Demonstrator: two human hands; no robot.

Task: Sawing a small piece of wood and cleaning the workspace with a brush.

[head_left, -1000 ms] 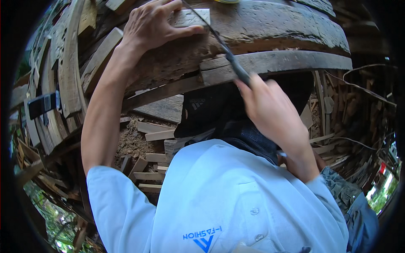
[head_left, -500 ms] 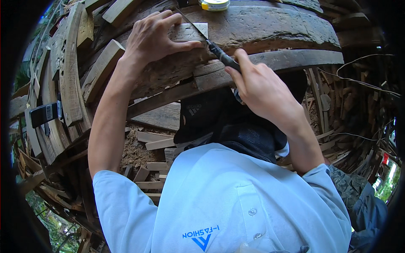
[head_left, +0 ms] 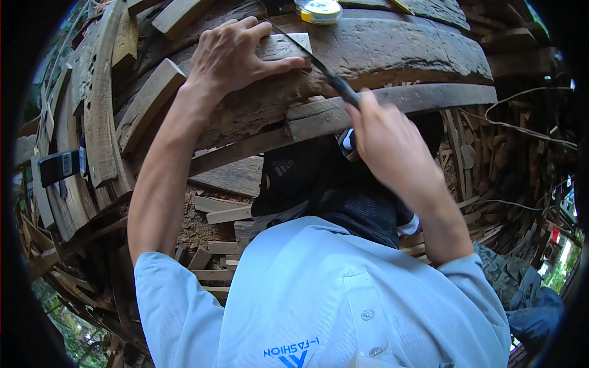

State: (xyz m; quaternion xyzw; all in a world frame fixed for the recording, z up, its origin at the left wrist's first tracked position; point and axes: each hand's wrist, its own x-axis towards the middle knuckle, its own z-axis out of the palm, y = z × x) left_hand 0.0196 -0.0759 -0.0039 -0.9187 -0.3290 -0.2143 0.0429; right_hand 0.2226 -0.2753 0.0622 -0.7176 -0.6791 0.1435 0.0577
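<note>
Ahead, pale block [head_left: 283, 48] held under left hand [head_left: 228, 59], thin tool [head_left: 330, 76] clenched in right hand [head_left: 396, 144]

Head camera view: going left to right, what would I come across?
Black rectangular object, short plank, left grip on a pale wooden block, yellow-and-white tape measure, right grip around a dark tool handle, small red item.

Right hand [head_left: 399, 144]: blurred. Dark handle [head_left: 343, 90]: rear end hidden inside it. Pale block [head_left: 280, 49]: left part covered by left hand [head_left: 228, 60].
</note>
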